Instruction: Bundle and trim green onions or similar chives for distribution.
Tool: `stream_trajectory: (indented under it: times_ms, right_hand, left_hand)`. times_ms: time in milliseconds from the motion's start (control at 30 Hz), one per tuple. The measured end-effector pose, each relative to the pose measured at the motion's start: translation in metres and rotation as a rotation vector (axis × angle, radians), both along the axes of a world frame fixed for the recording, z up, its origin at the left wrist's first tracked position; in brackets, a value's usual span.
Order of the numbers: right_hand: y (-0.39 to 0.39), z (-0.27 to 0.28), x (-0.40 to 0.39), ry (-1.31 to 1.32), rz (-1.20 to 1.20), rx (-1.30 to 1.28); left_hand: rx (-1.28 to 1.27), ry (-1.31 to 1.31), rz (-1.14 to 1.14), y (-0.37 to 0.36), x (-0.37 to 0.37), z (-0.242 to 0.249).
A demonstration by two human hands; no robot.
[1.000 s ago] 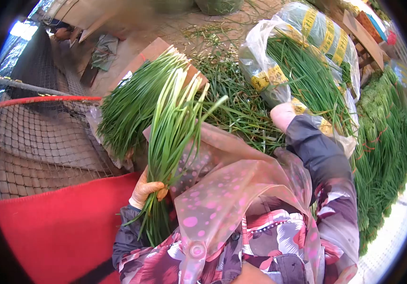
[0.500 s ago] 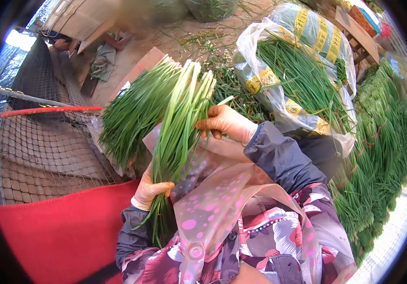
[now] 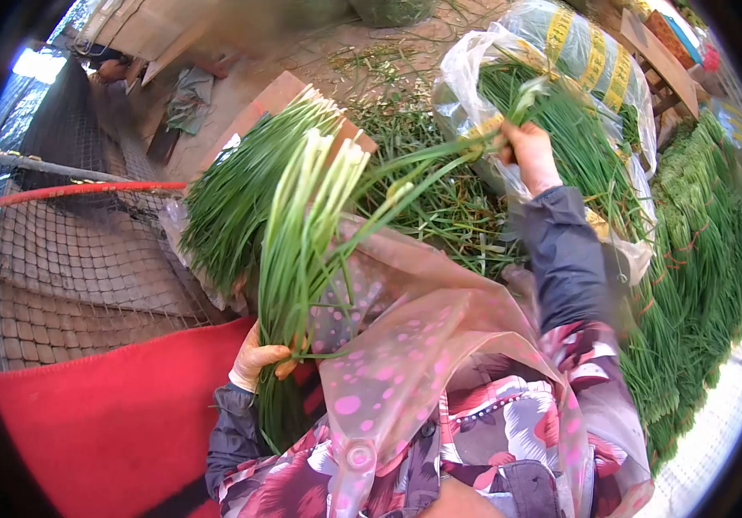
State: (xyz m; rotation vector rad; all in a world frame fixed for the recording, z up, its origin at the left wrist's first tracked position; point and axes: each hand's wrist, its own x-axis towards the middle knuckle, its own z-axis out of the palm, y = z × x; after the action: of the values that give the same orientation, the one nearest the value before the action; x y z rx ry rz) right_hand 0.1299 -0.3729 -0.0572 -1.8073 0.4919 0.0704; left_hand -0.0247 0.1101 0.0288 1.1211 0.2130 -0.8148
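Note:
My gloved left hand (image 3: 259, 354) is wrapped round the lower, leafy part of a bunch of garlic chives (image 3: 298, 233), whose white stem ends point up and away from me. Off to the right, my right hand (image 3: 526, 154) is closed on a few chive stalks (image 3: 440, 155), which stretch from the bunch toward the plastic bag. Beyond the held bunch lies a thick pile of chives (image 3: 246, 177) with its pale ends at the top. A pink-spotted clear apron (image 3: 414, 319) covers my lap.
A clear plastic bag (image 3: 466, 73) with yellow printing holds more chives at the right. Bundled chives (image 3: 699, 285) are stacked along the far right. Loose trimmings (image 3: 440, 207) cover the ground ahead. Red cloth (image 3: 121, 423) and netting (image 3: 86, 285) are at the left.
My right hand has moved right and up, away from the bunch, drawing a few stalks out with it. The left hand still grips the bunch, which has shifted slightly left and down.

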Motion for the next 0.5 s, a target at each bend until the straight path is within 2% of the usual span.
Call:
stream_trajectory:
  times_ms: [33,67,100,133,200,267,333,400,433,500]
  right_hand:
    - [-0.013,-0.057,0.000,0.005,0.407,-0.651]
    - [-0.006,-0.092,-0.024,0.036,0.763,-1.210]
    - [0.005,-0.108,-0.052,0.128,0.791,-1.279]
    - [-0.003,-0.131,-0.058,0.494,1.135,-1.193]
    - [0.016,-0.075,-0.055,0.587,1.216,-1.081]
    - [0.035,-0.019,-0.048,0.288,0.738,-0.616]
    - [0.057,0.038,-0.038,0.086,0.378,-0.160]
    - [0.058,0.050,-0.029,-0.145,0.292,0.069]
    - [0.058,0.059,-0.022,-0.151,0.282,0.059]
    - [0.056,0.084,-0.009,-0.373,0.366,0.215]
  left_hand:
    - [0.025,-0.020,0.008,-0.004,0.001,0.008]
    - [0.033,-0.028,0.027,-0.005,0.000,0.009]
    - [0.011,-0.023,0.068,-0.004,0.000,0.010]
    - [-0.014,-0.023,0.106,-0.004,0.001,0.011]
    - [-0.042,-0.047,0.114,-0.009,0.004,0.010]
    - [-0.095,-0.022,0.037,-0.011,0.007,0.005]
    - [-0.106,0.002,0.064,-0.027,0.012,0.007]
    - [0.046,-0.037,0.111,-0.045,0.016,0.015]
    - [0.004,-0.028,0.092,-0.045,0.018,0.011]
    - [-0.006,-0.035,0.050,-0.045,0.018,0.008]
